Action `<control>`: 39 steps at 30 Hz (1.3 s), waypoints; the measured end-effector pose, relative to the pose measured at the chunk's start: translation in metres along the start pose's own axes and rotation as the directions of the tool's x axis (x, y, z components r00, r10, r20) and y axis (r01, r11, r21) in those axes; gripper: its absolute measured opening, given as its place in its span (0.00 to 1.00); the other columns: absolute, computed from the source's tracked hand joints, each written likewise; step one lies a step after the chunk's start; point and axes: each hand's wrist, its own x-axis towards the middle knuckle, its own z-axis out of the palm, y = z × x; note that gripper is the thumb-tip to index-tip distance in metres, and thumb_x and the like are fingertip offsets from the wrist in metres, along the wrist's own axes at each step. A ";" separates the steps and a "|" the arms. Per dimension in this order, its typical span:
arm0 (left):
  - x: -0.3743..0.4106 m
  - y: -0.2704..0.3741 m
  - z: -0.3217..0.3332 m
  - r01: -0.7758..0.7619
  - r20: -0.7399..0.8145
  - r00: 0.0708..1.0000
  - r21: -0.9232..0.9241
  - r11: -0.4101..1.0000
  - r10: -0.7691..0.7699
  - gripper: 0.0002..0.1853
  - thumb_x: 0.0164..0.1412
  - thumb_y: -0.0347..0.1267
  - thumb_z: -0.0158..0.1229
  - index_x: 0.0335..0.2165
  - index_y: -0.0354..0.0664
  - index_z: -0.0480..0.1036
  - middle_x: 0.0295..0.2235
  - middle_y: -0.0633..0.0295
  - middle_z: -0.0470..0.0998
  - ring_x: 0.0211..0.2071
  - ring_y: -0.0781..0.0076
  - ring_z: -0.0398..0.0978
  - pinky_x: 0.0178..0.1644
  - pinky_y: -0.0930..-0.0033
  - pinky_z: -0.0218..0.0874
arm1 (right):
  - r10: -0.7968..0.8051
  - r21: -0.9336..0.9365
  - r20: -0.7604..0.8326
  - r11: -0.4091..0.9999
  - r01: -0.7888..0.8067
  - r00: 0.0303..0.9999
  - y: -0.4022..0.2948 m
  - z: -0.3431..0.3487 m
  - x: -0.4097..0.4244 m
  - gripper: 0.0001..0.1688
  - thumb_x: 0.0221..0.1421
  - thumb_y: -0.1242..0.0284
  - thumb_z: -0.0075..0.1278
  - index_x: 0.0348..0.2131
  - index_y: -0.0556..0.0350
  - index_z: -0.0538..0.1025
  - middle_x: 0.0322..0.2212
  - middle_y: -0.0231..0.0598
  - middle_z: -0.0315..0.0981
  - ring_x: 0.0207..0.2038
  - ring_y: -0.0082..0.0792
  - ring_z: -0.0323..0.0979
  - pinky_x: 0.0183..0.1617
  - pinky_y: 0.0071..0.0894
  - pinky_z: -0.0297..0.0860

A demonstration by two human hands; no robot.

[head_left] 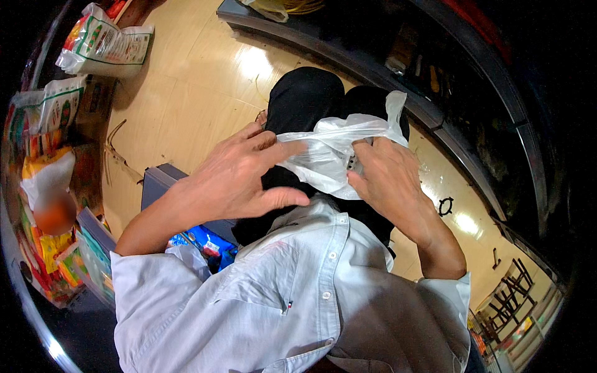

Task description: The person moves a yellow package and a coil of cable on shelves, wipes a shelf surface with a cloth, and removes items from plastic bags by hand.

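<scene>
A thin white plastic bag (326, 172) lies across my lap over black trousers (303, 98), its mouth spread towards me and one handle sticking up at the right. My right hand (387, 168) reaches into the bag, thumb and fingers pinched around a small light-coloured piece with dark dots, mostly hidden by the fingers. My left hand (247, 172) is at the bag's left edge, thumb and fingers apart, with the index finger over the plastic. Whether that finger touches the bag I cannot tell.
Shelves with packaged goods (51, 252) and large printed sacks (105, 46) stand at the left. A dark shelf unit (326, 46) runs along the top and right. A blue packet (212, 247) is beside my left elbow. Stacked stools (508, 293) stand lower right.
</scene>
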 end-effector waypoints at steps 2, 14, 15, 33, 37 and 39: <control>0.000 -0.002 0.013 0.088 -0.001 0.996 -0.014 0.996 -0.088 0.30 0.50 0.45 0.61 0.48 0.39 0.68 0.30 0.48 0.72 0.33 0.50 0.69 0.37 0.58 0.62 | -0.004 0.022 0.027 1.000 0.004 1.000 0.001 0.003 0.002 0.19 0.43 0.73 0.55 0.36 0.59 0.68 0.28 0.50 0.68 0.35 0.51 0.70 0.38 0.47 0.65; 0.034 0.010 0.074 0.178 -0.069 0.970 -0.446 0.877 -0.232 0.34 0.50 0.31 0.62 0.55 0.36 0.58 0.43 0.48 0.70 0.40 0.58 0.72 0.43 0.65 0.65 | 0.119 0.449 -0.013 0.888 -0.100 0.993 0.020 0.002 -0.028 0.34 0.40 0.72 0.59 0.49 0.54 0.65 0.43 0.50 0.64 0.51 0.48 0.63 0.54 0.40 0.60; 0.035 0.010 0.078 0.194 -0.024 0.970 -0.528 0.827 -0.243 0.32 0.51 0.30 0.61 0.54 0.36 0.60 0.44 0.49 0.70 0.40 0.60 0.73 0.43 0.66 0.65 | 0.134 0.468 -0.021 0.877 -0.109 0.991 0.023 -0.001 -0.032 0.34 0.39 0.72 0.59 0.48 0.55 0.65 0.43 0.49 0.64 0.50 0.48 0.63 0.54 0.39 0.60; 0.055 0.022 0.100 0.211 0.377 0.853 -0.881 -0.423 -0.361 0.17 0.64 0.38 0.45 0.43 0.36 0.65 0.41 0.55 0.73 0.42 0.66 0.73 0.46 0.58 0.68 | -0.102 0.277 -0.626 0.898 0.343 0.773 0.058 0.049 -0.098 0.35 0.20 0.89 0.55 0.34 0.46 0.65 0.44 0.44 0.60 0.54 0.55 0.58 0.58 0.62 0.58; 0.058 0.043 0.100 0.323 0.468 0.866 -0.792 -0.519 -0.176 0.24 0.64 0.42 0.48 0.50 0.35 0.62 0.46 0.54 0.71 0.46 0.65 0.71 0.50 0.61 0.66 | -0.133 0.237 -0.618 0.908 0.344 0.775 0.061 0.061 -0.100 0.36 0.20 0.88 0.58 0.34 0.45 0.65 0.46 0.46 0.57 0.54 0.57 0.57 0.58 0.60 0.58; 0.057 0.044 0.102 0.317 0.406 0.899 -0.862 -0.396 -0.165 0.23 0.63 0.36 0.48 0.53 0.35 0.59 0.49 0.52 0.68 0.50 0.64 0.68 0.53 0.62 0.63 | -0.135 0.186 -0.607 0.934 0.306 0.783 0.060 0.060 -0.098 0.35 0.22 0.87 0.58 0.35 0.44 0.66 0.47 0.48 0.56 0.56 0.57 0.55 0.58 0.58 0.58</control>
